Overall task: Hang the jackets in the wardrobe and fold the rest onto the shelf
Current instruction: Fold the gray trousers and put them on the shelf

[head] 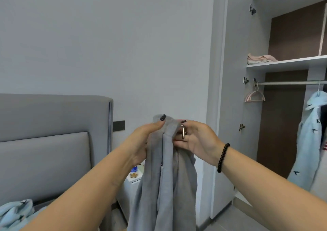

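- Right now my left hand [141, 138] grips the top edge of a grey jacket [164, 177], thumb over the collar, fingers curled behind the fabric.
- My right hand [196, 138] pinches the same collar from the other side, with a small metal zipper pull [183, 132] showing between its fingers; a black bead bracelet [223, 157] sits on that wrist.
- Grey jacket hangs straight down from both hands, in mid-air, in front of the wall and left of the open wardrobe [247, 106].
- Wardrobe: rail [290, 83] carries empty pink hangers [254, 96] and a light blue jacket [307, 142] with small dark bird print.
- Shelf [286, 64] above the rail holds a folded pink stack [260, 59].
- Another light blue printed garment [16, 213] lies on the bed, low left, by the grey headboard [53, 142].
- Bedside stand [131, 183] behind the jacket carries small items; any label there too blurred to read.
- No readable writing or brand on the clothes.
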### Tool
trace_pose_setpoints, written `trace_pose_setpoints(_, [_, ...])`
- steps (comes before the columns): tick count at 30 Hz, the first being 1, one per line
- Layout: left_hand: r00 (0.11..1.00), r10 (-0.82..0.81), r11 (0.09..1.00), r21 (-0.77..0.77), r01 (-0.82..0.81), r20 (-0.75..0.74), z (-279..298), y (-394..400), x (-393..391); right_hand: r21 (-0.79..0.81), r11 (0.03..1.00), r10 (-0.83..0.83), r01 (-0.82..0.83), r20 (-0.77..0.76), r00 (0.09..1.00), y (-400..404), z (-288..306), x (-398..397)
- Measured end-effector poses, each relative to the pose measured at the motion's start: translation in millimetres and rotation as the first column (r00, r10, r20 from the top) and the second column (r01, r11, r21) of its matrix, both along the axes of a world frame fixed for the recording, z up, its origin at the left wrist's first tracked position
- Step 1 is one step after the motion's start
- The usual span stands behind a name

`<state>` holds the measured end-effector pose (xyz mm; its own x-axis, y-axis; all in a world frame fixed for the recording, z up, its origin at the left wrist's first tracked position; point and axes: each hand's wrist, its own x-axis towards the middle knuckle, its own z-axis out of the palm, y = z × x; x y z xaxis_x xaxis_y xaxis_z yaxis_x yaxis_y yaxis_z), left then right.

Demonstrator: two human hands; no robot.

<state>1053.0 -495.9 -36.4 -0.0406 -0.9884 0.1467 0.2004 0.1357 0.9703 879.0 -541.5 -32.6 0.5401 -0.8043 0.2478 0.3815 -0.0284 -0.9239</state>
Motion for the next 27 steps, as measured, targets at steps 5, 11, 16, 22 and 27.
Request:
trace_pose_setpoints(5, [0.983, 0.107, 0.985, -0.147, -0.085, 0.149, -1.7, 4.8, 3.2, -0.151, 0.988, -0.029, 0.003, -0.168, 0.985, 1.6, -2.5, -1.8])
trace_pose_setpoints(11, [0.983, 0.174, 0.968, -0.189, -0.162, 0.050, -4.0, 0.1, 30.3, -0.715, 0.693, -0.551, 0.089, -0.447, 0.705, -6.3, -12.0, -32.3])
trace_pose_setpoints(16, [0.998, 0.032, 0.964, -0.266, -0.016, 0.055, 8.2, 8.6, 55.8, -0.681, 0.730, -0.484, -0.060, -0.577, 0.658, -13.9, -32.1, -26.5])
trace_pose_setpoints(22, [0.991, 0.055, 0.956, -0.294, -0.016, 0.125, 16.0, 32.1, 83.5, -0.663, 0.748, -0.388, -0.015, -0.456, 0.801, -7.4, -39.9, 23.4])
trace_pose_setpoints(27, [0.969, 0.238, 0.926, -0.316, -0.205, 0.068, 12.7, 50.5, 123.2, -0.633, 0.766, -0.220, -0.112, -0.422, 0.879, 8.4, -45.2, 75.5])
